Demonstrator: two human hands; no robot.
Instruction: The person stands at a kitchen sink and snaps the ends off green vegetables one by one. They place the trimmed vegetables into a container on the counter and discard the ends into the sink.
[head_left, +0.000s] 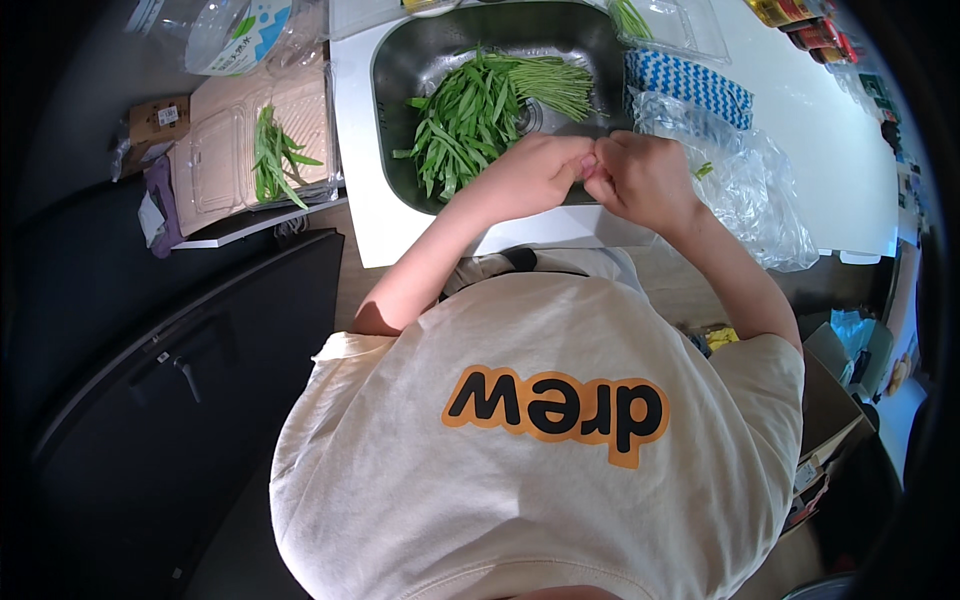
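Observation:
My left hand (544, 171) and my right hand (646, 176) meet over the near edge of the stainless-steel sink (386, 82). Their fingers are curled, with the thumbs and fingertips touching. Anything pinched between them is hidden. Just beyond, a heap of leafy greens (469, 112), which look like water spinach, lies in the basin. Its narrow leaves point left and its cut stems (555, 84) fan out to the right, beside the drain (531, 116). To the right of my right hand, a crumpled clear plastic bag (757, 202) bears a small green scrap (703, 171).
On the left, loose leaves (277, 157) rest on clear plastic trays (217, 161) near a cardboard box (157, 124). A large plastic water bottle (244, 37) lies behind. Right of the sink are a blue-and-white cloth (690, 86), a clear tray (682, 30) with stems, and several bottles (814, 34).

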